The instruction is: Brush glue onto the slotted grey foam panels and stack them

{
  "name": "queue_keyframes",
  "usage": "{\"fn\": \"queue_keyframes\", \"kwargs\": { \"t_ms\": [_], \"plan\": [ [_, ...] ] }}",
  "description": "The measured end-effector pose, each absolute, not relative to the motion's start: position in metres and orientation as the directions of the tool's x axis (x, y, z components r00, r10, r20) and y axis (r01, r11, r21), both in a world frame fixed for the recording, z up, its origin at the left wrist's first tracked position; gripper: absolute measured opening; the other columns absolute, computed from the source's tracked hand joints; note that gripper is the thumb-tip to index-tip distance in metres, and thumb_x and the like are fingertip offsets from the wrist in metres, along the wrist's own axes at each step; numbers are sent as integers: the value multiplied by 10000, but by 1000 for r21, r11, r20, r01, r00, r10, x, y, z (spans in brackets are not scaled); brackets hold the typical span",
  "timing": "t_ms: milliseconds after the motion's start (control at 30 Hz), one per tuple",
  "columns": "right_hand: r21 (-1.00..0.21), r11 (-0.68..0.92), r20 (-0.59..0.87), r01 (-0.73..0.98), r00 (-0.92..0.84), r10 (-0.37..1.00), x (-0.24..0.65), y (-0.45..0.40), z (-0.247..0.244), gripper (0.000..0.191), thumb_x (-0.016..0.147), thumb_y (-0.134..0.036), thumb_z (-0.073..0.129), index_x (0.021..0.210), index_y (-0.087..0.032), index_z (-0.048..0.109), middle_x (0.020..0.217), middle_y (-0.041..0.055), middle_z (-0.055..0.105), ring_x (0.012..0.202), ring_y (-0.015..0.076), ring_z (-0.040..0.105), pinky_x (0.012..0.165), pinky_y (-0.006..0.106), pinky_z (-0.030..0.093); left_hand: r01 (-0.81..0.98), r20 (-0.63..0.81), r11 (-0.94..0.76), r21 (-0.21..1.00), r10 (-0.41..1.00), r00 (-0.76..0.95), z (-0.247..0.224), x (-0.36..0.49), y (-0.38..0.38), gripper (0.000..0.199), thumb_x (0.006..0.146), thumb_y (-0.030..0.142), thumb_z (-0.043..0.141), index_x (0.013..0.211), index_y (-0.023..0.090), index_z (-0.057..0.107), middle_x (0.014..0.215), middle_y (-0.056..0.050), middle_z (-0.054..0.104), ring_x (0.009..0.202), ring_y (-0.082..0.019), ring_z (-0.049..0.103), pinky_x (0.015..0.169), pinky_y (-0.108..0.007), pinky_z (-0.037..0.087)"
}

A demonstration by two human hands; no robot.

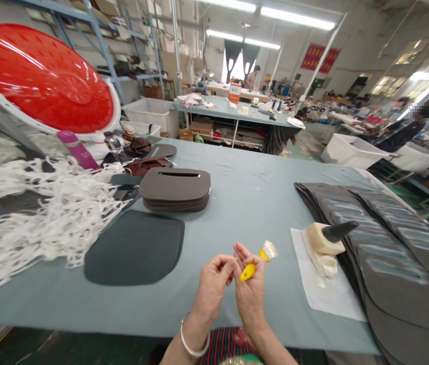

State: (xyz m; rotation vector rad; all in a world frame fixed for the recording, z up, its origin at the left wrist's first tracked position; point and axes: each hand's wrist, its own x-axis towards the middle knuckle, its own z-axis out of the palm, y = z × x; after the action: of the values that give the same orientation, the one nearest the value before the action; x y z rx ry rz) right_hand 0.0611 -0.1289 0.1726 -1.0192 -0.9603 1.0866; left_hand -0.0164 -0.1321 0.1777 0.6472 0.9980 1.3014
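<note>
A small yellow-handled brush (248, 271) with pale, crusted bristles rests across my right hand (251, 291), gripped by the thumb side while some fingers stretch forward. My left hand (214, 284) is closed in a pinch against the right hand's fingers; whatever lies in that pinch, if anything, is too small to make out. Left of both hands lies a dark, rounded flat panel (136, 248). Behind it sits a stack of grey-brown panels (176, 188), the top one with a slot. To the right, a cream block-like container with a dark nozzle (324, 246) lies on a white sheet (305, 284).
Overlapping dark panels (400, 263) with shiny streaks cover the table's right side. White looped strips (47, 218) heap at the left, near a purple bottle (77, 149) and a large red disc (47, 78). Another worktable (222, 106) stands beyond; people are in the background.
</note>
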Motion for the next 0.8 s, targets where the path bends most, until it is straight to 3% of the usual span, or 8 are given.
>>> {"fn": "queue_keyframes", "kwargs": {
  "t_ms": [167, 233, 333, 400, 500, 600, 700, 800],
  "plan": [
    [-985, 88, 72, -150, 109, 991, 56, -136, 164, 260, 808, -273, 631, 901, -230, 392, 1266, 88, 536, 1152, 185, 532, 1004, 444, 401, -727, -412, 271, 631, 911, -18, 159, -27, -126, 318, 733, 441, 658, 747, 149, 533, 570, 71, 445, 467, -22, 343, 445, -157, 264],
    [-996, 42, 38, -73, 55, 998, 59, -138, 161, 224, 819, -297, 619, 881, -220, 418, 1206, 90, 585, 1112, 189, 556, 981, 423, 409, -701, -442, 272, 659, 894, -69, 147, -46, -131, 319, 722, 442, 663, 830, 162, 556, 643, 51, 519, 524, -36, 433, 502, -159, 340],
    [-998, -16, -16, 57, 13, 1000, 69, -137, 157, 197, 842, -357, 583, 814, -204, 462, 1084, 88, 653, 1032, 197, 594, 943, 386, 415, -433, -441, 337, 836, 882, -166, 124, -96, -161, 332, 731, 479, 614, 891, 189, 594, 777, -3, 627, 700, -102, 570, 710, -243, 456],
    [-992, -39, -35, 119, 31, 999, 76, -135, 154, 217, 848, -402, 562, 808, -197, 504, 1029, 83, 673, 959, 197, 614, 891, 358, 436, -66, -441, 436, 898, 886, -147, 109, -141, -198, 325, 703, 486, 610, 842, 194, 638, 896, -53, 673, 896, -180, 604, 897, -341, 435],
    [-977, -79, -65, 197, 76, 995, 84, -128, 149, 260, 850, -443, 544, 861, -185, 581, 971, 71, 684, 841, 182, 623, 816, 324, 455, 417, -613, 662, 623, 744, -265, 94, -206, -259, 278, 549, 462, 701, 723, 249, 664, 859, -26, 698, 1009, -285, 592, 983, -489, 360],
    [-975, -99, -87, 200, 71, 994, 84, -120, 144, 293, 868, -454, 512, 914, -181, 608, 967, 65, 682, 767, 163, 616, 779, 312, 459, 453, -578, 761, 464, 648, -497, 86, -245, -295, 277, 614, 502, 626, 652, 228, 622, 743, -36, 667, 1018, -327, 588, 933, -535, 386],
    [-978, -97, -92, 187, 33, 995, 81, -113, 140, 298, 876, -459, 496, 921, -181, 596, 972, 67, 677, 775, 166, 610, 781, 317, 451, 395, -508, 712, 581, 696, -507, 80, -243, -288, 388, 746, 501, 489, 992, 220, 594, 932, -56, 647, 916, -248, 631, 863, -438, 473],
    [-969, -83, -82, 231, 15, 997, 79, -108, 138, 273, 869, -453, 515, 875, -188, 577, 917, 53, 677, 829, 171, 607, 803, 308, 429, 435, -298, 500, 749, 840, -453, 71, -207, -247, 601, 781, 480, 493, 1303, 214, 357, 1258, -120, 489, 1043, -220, 592, 894, -402, 483]
  ]
}}
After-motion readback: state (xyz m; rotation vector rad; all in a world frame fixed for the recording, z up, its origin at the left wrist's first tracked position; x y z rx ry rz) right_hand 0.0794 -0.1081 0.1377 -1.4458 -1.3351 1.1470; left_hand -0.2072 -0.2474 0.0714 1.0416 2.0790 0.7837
